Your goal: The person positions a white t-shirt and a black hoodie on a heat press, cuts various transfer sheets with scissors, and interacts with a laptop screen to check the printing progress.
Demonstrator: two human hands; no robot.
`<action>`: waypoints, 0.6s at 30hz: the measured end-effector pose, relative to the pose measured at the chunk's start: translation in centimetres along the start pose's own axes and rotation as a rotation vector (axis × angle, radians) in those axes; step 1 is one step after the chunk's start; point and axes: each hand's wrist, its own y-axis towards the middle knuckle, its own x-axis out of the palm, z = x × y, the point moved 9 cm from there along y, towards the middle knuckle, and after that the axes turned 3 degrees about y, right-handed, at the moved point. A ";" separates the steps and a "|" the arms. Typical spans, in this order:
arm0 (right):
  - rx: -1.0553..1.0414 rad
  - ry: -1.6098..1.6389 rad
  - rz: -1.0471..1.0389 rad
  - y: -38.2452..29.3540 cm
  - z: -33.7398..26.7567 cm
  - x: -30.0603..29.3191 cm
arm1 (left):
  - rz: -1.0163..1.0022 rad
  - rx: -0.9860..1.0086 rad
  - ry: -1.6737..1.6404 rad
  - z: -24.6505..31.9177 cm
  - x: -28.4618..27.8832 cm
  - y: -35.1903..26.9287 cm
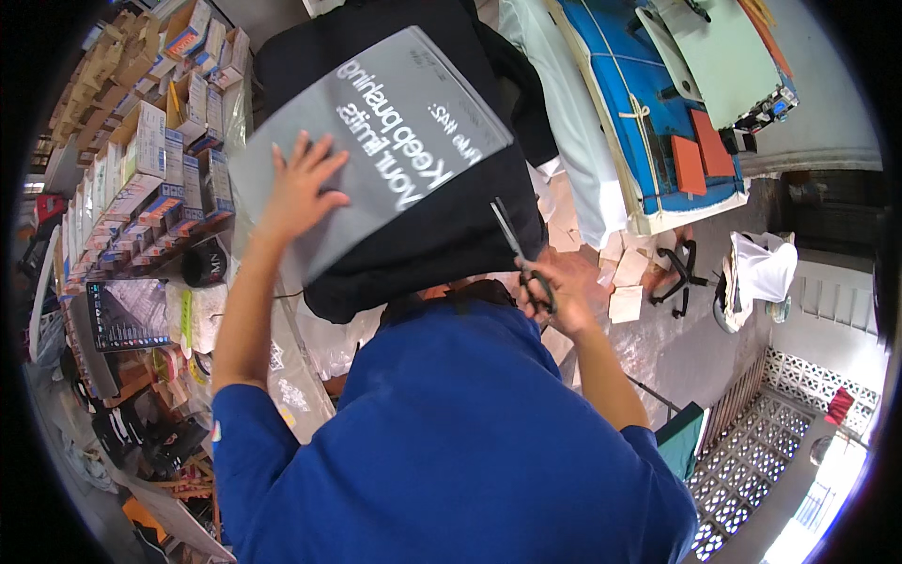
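Note:
My left hand (304, 185) lies flat with spread fingers on a stack of grey transfer sheets (394, 92). White mirrored lettering runs across the top sheet, along with small handwritten marks near its far edge. Beneath the sheets a black garment (451, 229) is spread out, its folds reaching toward my body. My right hand (557, 292) grips a pair of scissors (518, 243) by the dark handles, right of the garment's near corner. The blades point away from me and are apart from the sheets.
Several cardboard boxes (144, 155) line the left side, above a monitor (127, 314) and a black mug (204, 262). At the right stands a blue-topped table (634, 106) with a white cloth (574, 106) beside it. Cardboard pieces (626, 303) and a wheeled chair base (678, 276) are on the floor.

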 end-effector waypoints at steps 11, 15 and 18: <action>-0.085 0.061 0.033 3.9 -0.3 7.1 | 0.143 0.131 -0.099 14.0 0.7 3.3; -0.077 0.014 0.063 3.9 -0.3 7.6 | 0.178 0.175 -0.210 14.2 0.9 2.1; -0.103 -0.011 0.066 3.8 -0.7 8.0 | 0.278 0.285 -0.270 15.6 0.2 1.9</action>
